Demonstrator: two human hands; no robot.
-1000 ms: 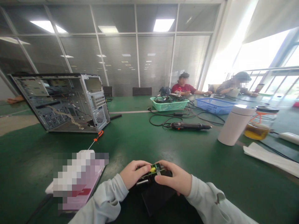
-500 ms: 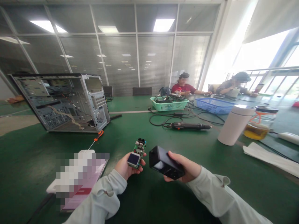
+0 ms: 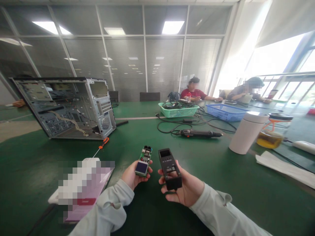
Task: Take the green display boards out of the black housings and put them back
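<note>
The left hand (image 3: 134, 175) grips a green circuit board (image 3: 146, 158) with a dark screen (image 3: 141, 167); just beside it, the right hand (image 3: 190, 186) clasps a black casing (image 3: 168, 165) with cut-out openings. Beyond the right hand lies a black power tool (image 3: 198, 133); beyond and leftward of the left, an open computer case (image 3: 104, 111).

My single view comes from the camera on my head, facing forward and tilted down. It sits above and near my left hand (image 3: 131, 173) and right hand (image 3: 192, 186), which show low around the middle, with my sleeves (image 3: 110, 205) crossing the bottom edge. From there it looks across the green table (image 3: 133, 137) to the glass partition (image 3: 123, 65), well off behind it, and it is wide enough to take in the bright window (image 3: 278, 59) on the right.
</note>
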